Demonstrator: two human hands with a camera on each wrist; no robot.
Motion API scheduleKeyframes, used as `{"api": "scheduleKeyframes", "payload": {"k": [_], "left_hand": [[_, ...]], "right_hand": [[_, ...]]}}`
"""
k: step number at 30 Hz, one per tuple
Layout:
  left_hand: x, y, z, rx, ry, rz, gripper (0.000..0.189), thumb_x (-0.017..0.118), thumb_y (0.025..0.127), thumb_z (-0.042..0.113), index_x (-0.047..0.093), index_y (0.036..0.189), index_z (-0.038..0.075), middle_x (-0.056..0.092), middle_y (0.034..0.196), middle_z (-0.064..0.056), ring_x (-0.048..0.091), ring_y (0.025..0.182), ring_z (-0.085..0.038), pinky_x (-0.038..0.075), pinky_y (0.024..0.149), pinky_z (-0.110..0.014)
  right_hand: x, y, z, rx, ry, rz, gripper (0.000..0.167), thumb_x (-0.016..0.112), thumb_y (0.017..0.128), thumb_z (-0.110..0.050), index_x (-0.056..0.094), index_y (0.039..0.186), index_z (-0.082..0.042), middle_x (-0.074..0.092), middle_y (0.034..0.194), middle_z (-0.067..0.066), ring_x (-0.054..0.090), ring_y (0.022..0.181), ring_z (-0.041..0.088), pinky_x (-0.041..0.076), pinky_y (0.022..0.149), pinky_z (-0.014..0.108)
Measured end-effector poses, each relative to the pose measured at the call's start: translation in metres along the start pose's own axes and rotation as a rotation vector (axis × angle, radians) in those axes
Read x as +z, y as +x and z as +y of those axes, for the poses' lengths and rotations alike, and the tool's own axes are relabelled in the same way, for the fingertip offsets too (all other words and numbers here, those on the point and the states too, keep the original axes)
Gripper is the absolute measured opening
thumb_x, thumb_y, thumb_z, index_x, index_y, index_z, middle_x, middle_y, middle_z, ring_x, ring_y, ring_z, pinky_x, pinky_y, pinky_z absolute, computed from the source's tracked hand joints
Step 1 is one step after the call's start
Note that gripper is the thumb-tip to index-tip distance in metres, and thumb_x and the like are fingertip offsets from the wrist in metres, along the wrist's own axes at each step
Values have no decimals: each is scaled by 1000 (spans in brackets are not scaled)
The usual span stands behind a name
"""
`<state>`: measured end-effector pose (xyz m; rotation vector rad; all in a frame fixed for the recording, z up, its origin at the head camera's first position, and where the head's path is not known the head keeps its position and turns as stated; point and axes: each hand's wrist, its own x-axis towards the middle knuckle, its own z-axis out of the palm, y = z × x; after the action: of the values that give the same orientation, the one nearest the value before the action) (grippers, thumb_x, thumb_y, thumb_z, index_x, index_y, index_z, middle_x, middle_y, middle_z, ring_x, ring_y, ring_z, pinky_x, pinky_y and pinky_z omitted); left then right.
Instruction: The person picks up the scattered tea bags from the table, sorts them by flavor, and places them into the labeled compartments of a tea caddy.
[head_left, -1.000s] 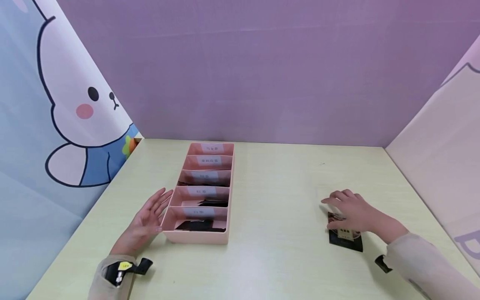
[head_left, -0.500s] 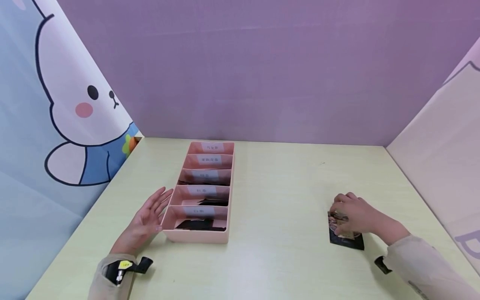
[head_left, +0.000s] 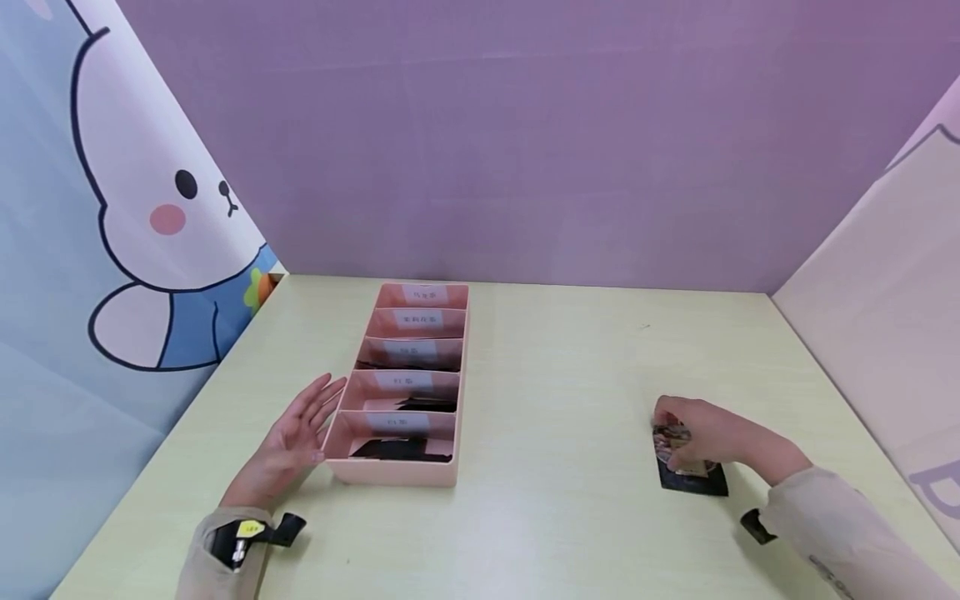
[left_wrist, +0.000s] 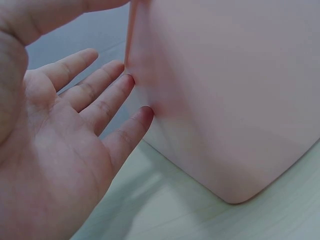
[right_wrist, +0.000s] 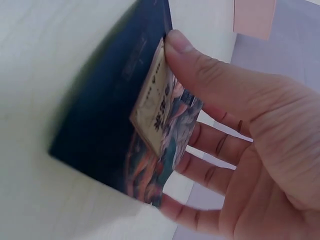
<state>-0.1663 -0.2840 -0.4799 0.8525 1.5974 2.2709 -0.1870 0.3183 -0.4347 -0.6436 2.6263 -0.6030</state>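
Observation:
My right hand (head_left: 705, 433) grips a dark tea sachet (right_wrist: 105, 100) at the right of the table, thumb on its front face and fingers behind its far edge. The sachet carries a cream label and a colourful printed pattern; in the right wrist view it stands tilted, one side lifted. My left hand (head_left: 292, 437) has its fingers stretched out against the left side of a pink divided box (head_left: 393, 475). In the left wrist view its fingertips touch the box's wall (left_wrist: 225, 100). Dark sachets (head_left: 401, 450) lie in the nearer compartments, and each compartment bears a white label with Chinese characters.
The box stands left of centre on a pale wooden table (head_left: 555, 400). A purple cloth wall (head_left: 525, 150) rises behind the table. At the left hangs a cartoon-printed curtain (head_left: 52, 250), and a pale panel (head_left: 885, 292) bounds the right side.
My right fingers have closed from a spread pose over the sachet into a grip on it, and the sachet has shifted slightly. My left hand and the box have stayed in place.

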Motion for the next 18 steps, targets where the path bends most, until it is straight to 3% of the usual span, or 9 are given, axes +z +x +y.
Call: {"api": "scheduleKeyframes", "payload": {"k": [4,8,12,18], "left_hand": [[-1,0,-1,8,-3,-5,95,52,84,-24,2,160,6,17,165,-5,24,148,-11,26,115,-22],[-2,-1,-2,4,5,-11,96,49,83,-25,2,160,7,17,165,-4,24,147,-10,26,115,-22],[-2,-1,-2,4,-2,-18,96,48,83,-26,1,160,7,16,166,-5,24,148,-10,26,115,-22],[-1,1,-1,15,-4,-19,96,48,83,-26,1,159,6,16,165,-5,24,147,-10,26,115,-23]], "right_hand": [[0,1,-1,1,49,-15,42,86,76,-17,55,104,-12,56,96,-1,50,83,17,48,66,31],[-2,2,0,-71,50,-6,30,78,80,1,57,99,-10,56,89,-3,48,76,13,46,60,28],[-5,4,0,-133,13,16,32,70,75,15,62,94,-9,57,83,-6,47,73,9,46,61,26],[-16,12,-2,-133,45,32,26,75,74,10,66,86,-11,61,78,-8,53,69,6,49,59,26]]}}
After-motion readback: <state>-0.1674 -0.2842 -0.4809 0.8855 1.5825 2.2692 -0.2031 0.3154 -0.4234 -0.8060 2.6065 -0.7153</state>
